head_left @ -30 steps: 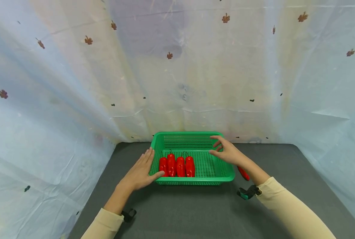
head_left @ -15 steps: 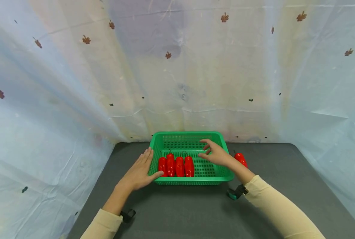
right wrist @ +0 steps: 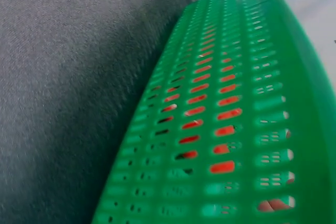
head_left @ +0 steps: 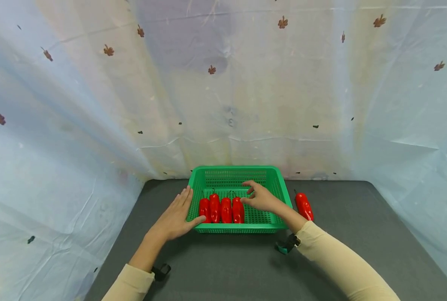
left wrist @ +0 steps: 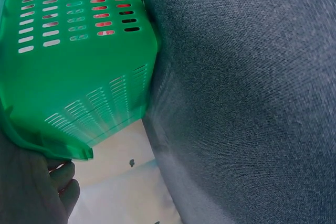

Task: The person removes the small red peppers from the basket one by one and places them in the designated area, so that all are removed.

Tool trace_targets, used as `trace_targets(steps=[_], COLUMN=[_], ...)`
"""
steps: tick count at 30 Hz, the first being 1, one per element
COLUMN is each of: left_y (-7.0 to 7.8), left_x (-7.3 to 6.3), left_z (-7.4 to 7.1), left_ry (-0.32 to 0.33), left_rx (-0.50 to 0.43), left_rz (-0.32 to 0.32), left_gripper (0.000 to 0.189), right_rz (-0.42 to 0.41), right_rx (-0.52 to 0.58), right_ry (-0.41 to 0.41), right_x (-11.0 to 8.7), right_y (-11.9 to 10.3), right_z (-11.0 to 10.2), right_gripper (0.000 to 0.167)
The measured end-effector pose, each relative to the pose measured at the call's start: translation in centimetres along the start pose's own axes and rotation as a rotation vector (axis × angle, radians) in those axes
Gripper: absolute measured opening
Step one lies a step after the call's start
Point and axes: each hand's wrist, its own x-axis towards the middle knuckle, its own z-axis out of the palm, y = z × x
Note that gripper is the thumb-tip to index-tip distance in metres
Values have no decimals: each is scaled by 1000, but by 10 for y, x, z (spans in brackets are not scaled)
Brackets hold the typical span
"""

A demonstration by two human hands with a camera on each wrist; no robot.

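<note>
A: What occupied the leftmost position?
B: The left hand (head_left: 174, 215) lay along the left rim of the green basket (head_left: 242, 226), fingers straight, thumb reaching over the near corner. That grip was released; its flat placement probably steadied the wall.

A: And inside the basket?
B: Four red peppers (head_left: 226, 210) lay side by side in its left half, stems toward the far side. The shared alignment presumably kept the row compact. Skins were smooth and glossy, bodies elongated, stems thin.

A: How was the basket built?
B: Apparently of moulded plastic: rectangular, with slotted walls, a lattice floor and a plain rim. Red showed through the slots from the right wrist view.

A: State of the right grip?
B: Released. The right hand (head_left: 261, 198) hung over the basket, thumb and fingers parted, nothing between them. The thumb tip appeared near the row's rightmost pepper; contact could not be confirmed.

A: And the rightmost item?
B: A fifth pepper (head_left: 304, 207), lying on the bench (head_left: 223, 267) beside the basket, stem far. The dark, fabric-like bench surface likely limited rolling.
</note>
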Motion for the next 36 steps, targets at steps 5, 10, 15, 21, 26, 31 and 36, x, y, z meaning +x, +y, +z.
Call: trace_targets(steps=[5,10,15,21,26,31,36], left_y=[0,1,1,3,3,3,1], left_x=[0,0,0,0,0,0,0], left_z=[0,0,-2,-5,-6,-4,-2], left_ry=[5,17,15,22,19,21,12], left_rx=[0,-3,1,-1,2,1,6], left_rz=[6,13,12,8,4,4,6], left_gripper=[111,111,110,110,110,110,110], right_rz=[20,29,48,55,64,75,95], right_rx=[18,14,14,14,-44,-65,-85], right_ry=[-2,5,5,11,-5,-36,-66], right_x=[4,7,8,12,14,15,16], right_y=[2,3,3,1,2,6,10], right_z=[10,16,23,29,31,33,36], right_gripper=[61,61,62,62,65,70,73])
